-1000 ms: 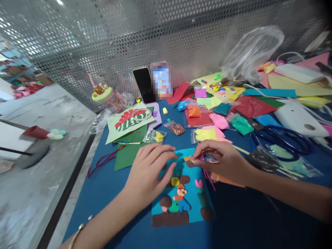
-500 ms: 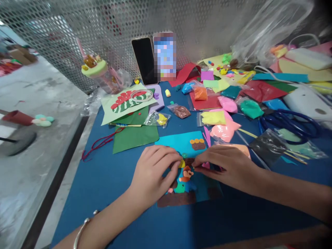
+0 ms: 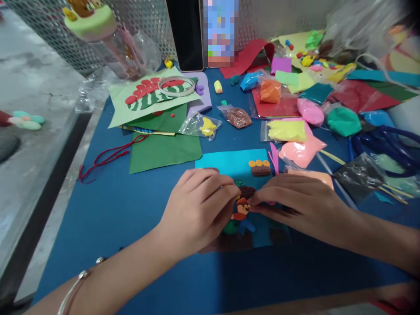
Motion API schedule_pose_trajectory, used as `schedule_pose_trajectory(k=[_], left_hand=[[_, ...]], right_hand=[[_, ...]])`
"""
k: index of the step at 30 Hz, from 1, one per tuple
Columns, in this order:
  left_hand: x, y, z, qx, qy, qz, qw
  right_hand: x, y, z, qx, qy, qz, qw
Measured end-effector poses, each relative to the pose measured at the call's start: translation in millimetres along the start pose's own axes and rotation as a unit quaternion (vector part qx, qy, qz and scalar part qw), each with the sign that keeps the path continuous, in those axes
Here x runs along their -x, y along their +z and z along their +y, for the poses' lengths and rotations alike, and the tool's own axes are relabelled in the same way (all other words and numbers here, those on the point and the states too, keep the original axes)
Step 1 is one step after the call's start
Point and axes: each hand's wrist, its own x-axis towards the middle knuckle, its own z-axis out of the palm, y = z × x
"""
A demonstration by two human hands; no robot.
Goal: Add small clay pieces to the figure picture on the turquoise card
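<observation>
Figure (image 3: 241, 215) of clay lies between the hands, head end just beside the right hand's fingers, (image 3: 257, 201) nearer and pinched, contents unclear; left hand's (image 3: 198, 210) grip cannot be told.

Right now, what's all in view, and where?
clay picture: 1, blue, centre
clay figure: 1, orange and blue, on it
clay packets: several, mixed, middle and right
papers: several, mixed, around
watermelon picture: 1, green, left
ring: 1, whitish, on it
cord: 1, red, left
cup: 1, green lid, back left
phone: 1, black, back
scissors: 1, blue, right
table: 1, blue, underneath
bracelet: 1, silver, left wrist
left grip: 1, bare, left
right grip: 1, bare, right
</observation>
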Motion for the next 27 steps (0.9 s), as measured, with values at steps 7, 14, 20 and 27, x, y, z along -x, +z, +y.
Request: schedule_pose_trajectory(k=[7, 14, 20, 27], left_hand=[[1, 0.9, -1, 0.018, 0.003, -0.009, 1.0], [1, 2.3, 5, 0.032, 0.019, -0.007, 0.999], [1, 1.7, 10, 0.001, 0.039, 0.037, 0.999], [1, -3.4, 16, -0.038, 0.064, 0.056, 0.996]], right_hand=[[-1, -4, -1, 0.007, 0.003, -0.01, 1.0], [-6, -7, -6, -0.099, 0.121, 0.021, 0.988], [-10, -11, -12, -0.17, 0.173, 0.027, 0.97], [-8, -9, -12, -0.21, 0.185, 0.044, 0.959]])
